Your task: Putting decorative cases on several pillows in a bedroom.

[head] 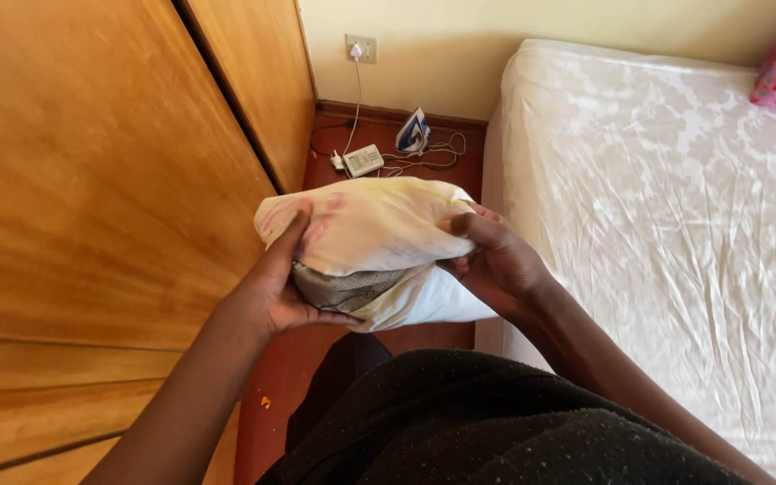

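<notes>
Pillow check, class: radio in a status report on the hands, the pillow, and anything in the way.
Left hand and right hand both grip the pillow. Pillow half inside pale case, held above floor. Wardrobe left, bed right; nothing blocking.

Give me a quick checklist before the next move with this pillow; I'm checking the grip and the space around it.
1. Left hand grips the pillow: ok.
2. Right hand grips its other end: ok.
3. Pillow fully inside its cream cover: not ok, grey patterned fabric shows at the bottom.
4. Bed beside has bare sheet: ok.
5. Floor ahead free of things: not ok, iron and cables lie there.
6. Wardrobe door latched: cannot tell.
</notes>
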